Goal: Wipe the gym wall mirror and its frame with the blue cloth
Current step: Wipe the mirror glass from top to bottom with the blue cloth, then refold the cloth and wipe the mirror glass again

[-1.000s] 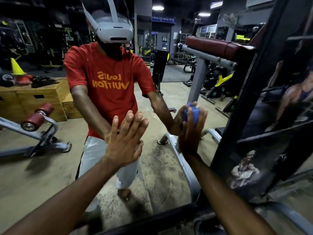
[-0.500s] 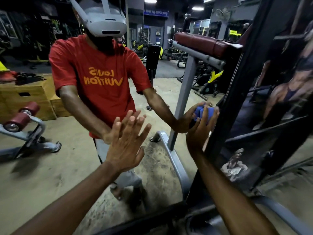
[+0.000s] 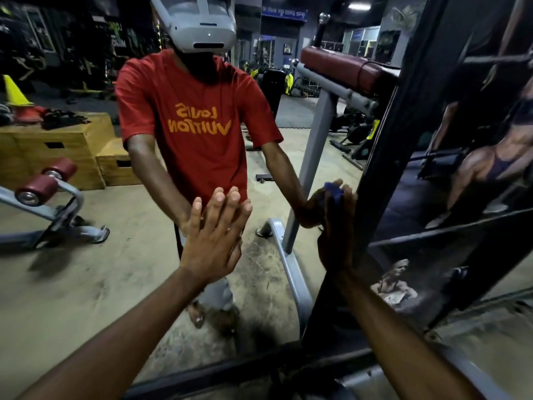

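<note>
1. Reflections at the far left of the mirror [image 3: 86,269]: yellow cone [image 3: 14,92] above wooden boxes [image 3: 57,148], red roller pads [image 3: 43,186] on a grey bench frame lower down.
2. Left of centre, left grip [image 3: 213,243]: laid flat against the glass, fingers straight, side by side and pointing up, holding nothing, met palm to palm by its own reflection.
3. Centre of the glass, reflected person: red shirt [image 3: 196,125] with reversed orange lettering, grey headset [image 3: 199,24] above it.
4. Further right in the reflection: red padded rest [image 3: 346,67] on a grey post [image 3: 311,168].
5. Right grip [image 3: 337,226]: curled round the blue cloth [image 3: 333,192], pressing the bunched cloth to the glass at the mirror's right edge, just beside the frame; only a small blue patch visible above the fingers.
6. Black frame [image 3: 386,157]: upright leaning across the view, bottom rail running along the lower edge under both forearms.
7. Right of the frame: dark poster [image 3: 476,168] of muscular figures, partly blurred.
</note>
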Action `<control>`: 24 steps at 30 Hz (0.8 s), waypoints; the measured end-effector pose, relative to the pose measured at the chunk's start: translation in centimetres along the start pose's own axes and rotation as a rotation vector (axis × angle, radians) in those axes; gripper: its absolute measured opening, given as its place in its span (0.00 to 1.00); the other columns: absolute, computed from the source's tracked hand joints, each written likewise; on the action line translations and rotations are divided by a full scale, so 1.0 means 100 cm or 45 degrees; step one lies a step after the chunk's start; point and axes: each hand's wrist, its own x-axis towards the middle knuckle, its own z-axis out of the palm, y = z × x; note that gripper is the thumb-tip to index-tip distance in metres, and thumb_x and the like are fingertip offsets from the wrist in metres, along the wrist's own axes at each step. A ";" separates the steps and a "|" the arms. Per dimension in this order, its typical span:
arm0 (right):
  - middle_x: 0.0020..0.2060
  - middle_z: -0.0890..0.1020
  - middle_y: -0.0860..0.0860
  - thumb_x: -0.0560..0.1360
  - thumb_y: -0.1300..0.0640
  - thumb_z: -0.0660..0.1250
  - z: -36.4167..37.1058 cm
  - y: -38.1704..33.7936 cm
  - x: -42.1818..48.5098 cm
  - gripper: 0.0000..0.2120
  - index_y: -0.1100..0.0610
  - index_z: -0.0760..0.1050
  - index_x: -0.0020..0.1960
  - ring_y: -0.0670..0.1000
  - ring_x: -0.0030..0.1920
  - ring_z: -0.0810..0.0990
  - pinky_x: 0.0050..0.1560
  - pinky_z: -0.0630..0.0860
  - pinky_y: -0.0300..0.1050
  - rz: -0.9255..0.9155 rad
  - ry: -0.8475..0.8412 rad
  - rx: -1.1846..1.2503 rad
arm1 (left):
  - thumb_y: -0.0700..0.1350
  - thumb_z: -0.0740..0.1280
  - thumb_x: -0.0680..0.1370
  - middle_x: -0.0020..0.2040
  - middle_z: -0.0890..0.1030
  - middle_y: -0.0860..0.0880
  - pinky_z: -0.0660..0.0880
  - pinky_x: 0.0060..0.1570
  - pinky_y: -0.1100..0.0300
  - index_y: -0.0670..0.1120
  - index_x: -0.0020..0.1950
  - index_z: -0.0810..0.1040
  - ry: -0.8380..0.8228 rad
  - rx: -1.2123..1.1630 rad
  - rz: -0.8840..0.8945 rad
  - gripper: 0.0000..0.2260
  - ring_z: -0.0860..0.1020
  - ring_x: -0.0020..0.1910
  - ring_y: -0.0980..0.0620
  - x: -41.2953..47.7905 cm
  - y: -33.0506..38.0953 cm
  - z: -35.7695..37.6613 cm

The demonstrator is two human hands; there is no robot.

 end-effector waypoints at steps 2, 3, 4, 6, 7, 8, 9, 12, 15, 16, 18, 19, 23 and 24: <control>0.59 0.79 0.44 0.86 0.64 0.50 -0.004 0.008 -0.019 0.21 0.44 0.74 0.65 0.47 0.60 0.78 0.62 0.73 0.45 -0.036 -0.055 -0.078 | 0.52 0.66 0.76 0.83 0.53 0.38 0.57 0.73 0.28 0.45 0.83 0.55 -0.063 -0.014 -0.042 0.38 0.52 0.81 0.34 -0.001 0.005 -0.005; 0.56 0.79 0.44 0.86 0.65 0.50 -0.008 0.022 -0.027 0.22 0.43 0.75 0.63 0.46 0.56 0.79 0.59 0.75 0.47 -0.014 -0.075 -0.179 | 0.52 0.67 0.76 0.83 0.51 0.38 0.56 0.73 0.28 0.44 0.83 0.54 -0.105 -0.021 -0.069 0.39 0.51 0.81 0.34 -0.001 0.009 -0.010; 0.54 0.79 0.44 0.85 0.66 0.52 -0.012 0.029 -0.038 0.22 0.42 0.74 0.63 0.44 0.54 0.79 0.57 0.75 0.49 0.100 -0.104 -0.265 | 0.52 0.67 0.75 0.83 0.50 0.38 0.55 0.74 0.29 0.43 0.83 0.54 -0.155 -0.031 -0.092 0.41 0.50 0.81 0.34 -0.003 0.015 -0.014; 0.55 0.78 0.40 0.85 0.62 0.56 -0.014 0.036 -0.062 0.19 0.40 0.72 0.65 0.37 0.54 0.78 0.57 0.72 0.44 0.345 -0.253 -0.326 | 0.53 0.68 0.72 0.83 0.48 0.37 0.52 0.76 0.31 0.43 0.83 0.52 -0.253 -0.078 -0.164 0.44 0.48 0.82 0.34 -0.008 0.028 -0.021; 0.57 0.76 0.35 0.85 0.61 0.57 -0.014 0.035 -0.076 0.19 0.38 0.71 0.66 0.32 0.55 0.76 0.58 0.70 0.40 0.395 -0.349 -0.333 | 0.53 0.68 0.71 0.83 0.48 0.38 0.51 0.76 0.33 0.43 0.83 0.52 -0.317 -0.133 -0.222 0.45 0.47 0.82 0.35 -0.015 0.038 -0.027; 0.59 0.75 0.33 0.85 0.59 0.59 -0.011 0.028 -0.087 0.19 0.37 0.70 0.67 0.31 0.55 0.75 0.58 0.69 0.36 0.456 -0.399 -0.306 | 0.53 0.68 0.71 0.83 0.47 0.38 0.50 0.77 0.34 0.43 0.83 0.51 -0.384 -0.211 -0.261 0.46 0.46 0.82 0.36 -0.023 0.047 -0.032; 0.61 0.74 0.34 0.84 0.60 0.61 -0.008 0.023 -0.099 0.20 0.41 0.70 0.70 0.32 0.56 0.74 0.57 0.69 0.32 0.484 -0.393 -0.252 | 0.53 0.66 0.71 0.83 0.46 0.40 0.48 0.77 0.36 0.44 0.84 0.51 -0.461 -0.291 -0.302 0.45 0.45 0.82 0.38 -0.033 0.053 -0.037; 0.69 0.70 0.39 0.77 0.66 0.70 0.000 0.007 -0.134 0.38 0.52 0.56 0.80 0.37 0.65 0.70 0.61 0.68 0.26 0.428 -0.294 -0.292 | 0.54 0.59 0.75 0.84 0.52 0.45 0.48 0.79 0.45 0.48 0.83 0.56 -0.821 -0.654 -0.501 0.36 0.50 0.83 0.45 -0.071 0.063 -0.051; 0.66 0.78 0.56 0.72 0.67 0.76 0.003 -0.010 -0.171 0.36 0.54 0.62 0.73 0.54 0.64 0.79 0.62 0.76 0.43 0.691 -0.246 -0.070 | 0.46 0.64 0.83 0.57 0.85 0.53 0.74 0.55 0.63 0.49 0.64 0.81 -0.887 -1.298 -1.123 0.12 0.80 0.56 0.62 -0.095 0.081 -0.098; 0.65 0.78 0.59 0.70 0.70 0.76 0.004 -0.020 -0.185 0.35 0.54 0.64 0.71 0.57 0.63 0.80 0.60 0.78 0.42 0.762 -0.239 0.002 | 0.39 0.65 0.83 0.42 0.86 0.58 0.75 0.44 0.67 0.50 0.54 0.84 -0.873 -1.535 -1.354 0.10 0.80 0.42 0.69 -0.100 0.088 -0.112; 0.63 0.79 0.59 0.68 0.73 0.76 0.004 -0.045 -0.210 0.34 0.56 0.68 0.68 0.56 0.61 0.81 0.55 0.79 0.38 0.824 -0.326 0.112 | 0.35 0.64 0.83 0.32 0.83 0.62 0.74 0.38 0.71 0.50 0.50 0.84 -0.897 -1.873 -1.605 0.12 0.79 0.34 0.69 -0.117 0.098 -0.135; 0.62 0.80 0.58 0.68 0.74 0.76 0.005 -0.059 -0.224 0.32 0.56 0.69 0.66 0.54 0.60 0.81 0.55 0.79 0.37 0.831 -0.393 0.147 | 0.38 0.65 0.83 0.35 0.84 0.61 0.75 0.39 0.71 0.48 0.55 0.83 -0.929 -1.978 -1.632 0.08 0.81 0.37 0.67 -0.125 0.099 -0.154; 0.57 0.83 0.56 0.67 0.75 0.75 0.011 -0.102 -0.281 0.27 0.55 0.75 0.60 0.45 0.54 0.83 0.55 0.79 0.40 0.887 -0.597 0.259 | 0.50 0.69 0.81 0.40 0.84 0.59 0.70 0.46 0.59 0.52 0.53 0.82 -0.988 -1.991 -1.742 0.04 0.82 0.41 0.63 -0.167 0.104 -0.201; 0.57 0.84 0.56 0.67 0.75 0.76 0.010 -0.107 -0.292 0.27 0.56 0.75 0.61 0.46 0.54 0.83 0.56 0.79 0.42 0.898 -0.581 0.267 | 0.48 0.70 0.81 0.37 0.84 0.58 0.69 0.43 0.59 0.51 0.52 0.82 -0.959 -1.963 -1.780 0.03 0.82 0.37 0.63 -0.176 0.106 -0.206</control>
